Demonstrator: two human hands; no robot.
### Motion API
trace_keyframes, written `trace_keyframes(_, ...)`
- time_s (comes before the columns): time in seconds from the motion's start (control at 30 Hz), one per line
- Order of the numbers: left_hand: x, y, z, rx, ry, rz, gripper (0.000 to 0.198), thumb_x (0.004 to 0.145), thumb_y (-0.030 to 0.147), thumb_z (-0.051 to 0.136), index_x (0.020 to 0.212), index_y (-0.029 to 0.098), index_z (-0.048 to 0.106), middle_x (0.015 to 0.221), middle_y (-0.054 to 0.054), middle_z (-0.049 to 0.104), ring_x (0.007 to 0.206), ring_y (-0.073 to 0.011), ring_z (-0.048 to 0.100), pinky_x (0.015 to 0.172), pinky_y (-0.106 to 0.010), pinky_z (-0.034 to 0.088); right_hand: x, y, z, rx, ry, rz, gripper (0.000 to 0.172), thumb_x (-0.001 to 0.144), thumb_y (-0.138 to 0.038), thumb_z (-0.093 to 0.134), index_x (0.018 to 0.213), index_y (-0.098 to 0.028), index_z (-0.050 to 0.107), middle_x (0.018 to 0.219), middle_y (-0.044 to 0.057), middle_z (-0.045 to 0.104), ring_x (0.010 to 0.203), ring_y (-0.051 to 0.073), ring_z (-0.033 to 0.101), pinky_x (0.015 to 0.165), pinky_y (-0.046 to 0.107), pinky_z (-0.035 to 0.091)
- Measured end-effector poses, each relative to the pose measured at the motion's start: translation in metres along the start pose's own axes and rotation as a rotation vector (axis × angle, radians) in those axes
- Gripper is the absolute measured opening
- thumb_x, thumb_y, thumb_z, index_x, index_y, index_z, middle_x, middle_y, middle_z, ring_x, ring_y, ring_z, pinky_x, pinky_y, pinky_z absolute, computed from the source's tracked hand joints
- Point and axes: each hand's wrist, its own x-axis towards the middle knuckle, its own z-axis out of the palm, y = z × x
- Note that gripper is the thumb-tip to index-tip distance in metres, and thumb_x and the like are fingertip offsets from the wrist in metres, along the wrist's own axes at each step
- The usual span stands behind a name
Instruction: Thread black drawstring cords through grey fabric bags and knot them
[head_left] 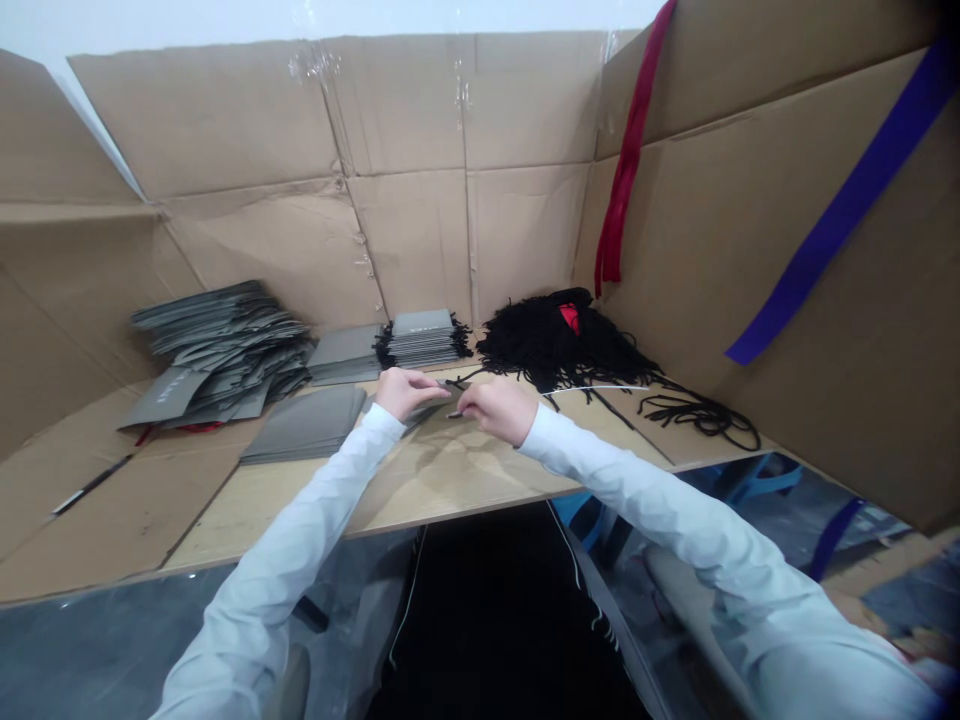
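Grey piece (424, 417) is in work at mid tabletop (450, 485), just under the left hand (405, 393), partly hidden by it. Left fingers: narrow, thumb and fingertips pinched at the piece's upper edge; exact grip too small to read. Right hand (501, 408) is just beside, not touching the left; fingers curled tight on something thin, pale tip poking out below them. Thin white line (600, 387) runs off to the right behind that hand; can't tell if it's the same item. Short black cord (471, 375) shows at the gap between the hands, too small to say which one has it. Left of the hands: flat stack of grey sheets (304, 425), near the left forearm. Behind it, a second flat grey stack (345, 355), then a neat stack with black cord ends (421, 342) sticking out both sides. Far left: big messy grey pile (225, 345), leaning, red bit (202, 428) under its front edge. Black-and-white stick (90, 487) lies in front of that. Right of the hands: heap of black cords (532, 340), red patch (570, 318) on top, loose cord loops (701, 415) trailing right. Cardboard wall (405, 120) round the back and sides; red strip (634, 150) and blue strip (840, 215) hang at right.
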Motion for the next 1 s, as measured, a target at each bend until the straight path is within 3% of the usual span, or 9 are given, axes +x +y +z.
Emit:
trace_keyframes(0.1, 0.0, -0.001, 0.0, -0.008, -0.012, 0.0, 0.031, 0.046, 0.045, 0.066, 0.059, 0.017, 0.067, 0.059, -0.002, 0.064, 0.057, -0.0156, 0.057, 0.058, -0.024, 0.042, 0.004, 0.006, -0.006, -0.078, 0.104, 0.109, 0.022, 0.076, -0.019, 0.044, 0.088, -0.022, 0.062, 0.091, 0.003, 0.062, 0.083, 0.014, 0.055, 0.069, 0.022, 0.038)
trace_keyframes(0.33, 0.0, -0.002, 0.002, -0.026, -0.013, 0.001, 0.03, 0.045, 0.044, 0.067, 0.059, 0.018, 0.067, 0.059, -0.001, 0.064, 0.058, -0.0155, 0.057, 0.058, -0.024, 0.043, 0.011, 0.012, -0.008, -0.138, 0.118, 0.075, 0.024, 0.077, -0.019, 0.041, 0.091, -0.023, 0.06, 0.095, 0.003, 0.06, 0.085, 0.015, 0.054, 0.069, 0.023, 0.038)
trace_keyframes(0.73, -0.001, 0.0, 0.006, -0.003, -0.017, 0.018, 0.028, 0.046, 0.044, 0.067, 0.059, 0.019, 0.067, 0.063, -0.001, 0.065, 0.058, -0.0157, 0.057, 0.059, -0.024, 0.043, 0.011, -0.002, -0.018, -0.285, 0.035, 0.031, 0.022, 0.074, -0.016, 0.044, 0.089, -0.016, 0.06, 0.091, 0.011, 0.058, 0.085, 0.019, 0.053, 0.063, 0.024, 0.037)
trace_keyframes(1.0, -0.002, -0.005, 0.008, -0.065, -0.085, 0.065, 0.028, 0.052, 0.043, 0.064, 0.065, 0.018, 0.068, 0.068, -0.003, 0.066, 0.064, -0.0179, 0.059, 0.062, -0.025, 0.044, 0.024, 0.01, -0.021, -0.289, -0.066, -0.088, 0.021, 0.074, -0.016, 0.046, 0.087, -0.018, 0.062, 0.089, 0.01, 0.06, 0.085, 0.018, 0.054, 0.067, 0.024, 0.037)
